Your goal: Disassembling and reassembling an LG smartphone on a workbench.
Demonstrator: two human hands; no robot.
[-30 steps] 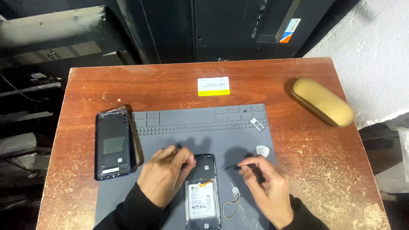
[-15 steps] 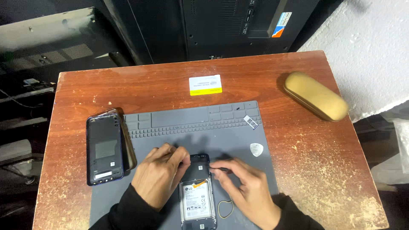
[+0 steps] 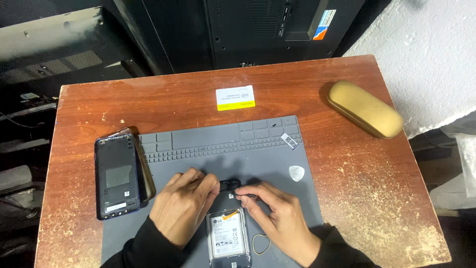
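An opened phone (image 3: 227, 238), back cover off and its silver battery showing, lies on the grey work mat (image 3: 208, 136) near the table's front edge. My left hand (image 3: 182, 212) grips the phone's upper left edge, fingers curled over the top corner. My right hand (image 3: 278, 219) comes in from the right and pinches a thin dark tool (image 3: 246, 195), its tip on the phone's upper right part. The phone's top end is partly hidden by my fingers.
A dark phone back cover (image 3: 116, 181) lies over the mat's left edge. On the mat are a white pick (image 3: 296, 172), a small metal tray part (image 3: 289, 140) and a rubber band (image 3: 261, 244). A white-and-yellow card (image 3: 235, 98) and a tan glasses case (image 3: 364, 109) sit on the wooden table (image 3: 377, 188).
My right hand has moved left with the thin tool from beside the phone onto its upper part. My left hand has stayed on the phone. The view has shifted slightly.
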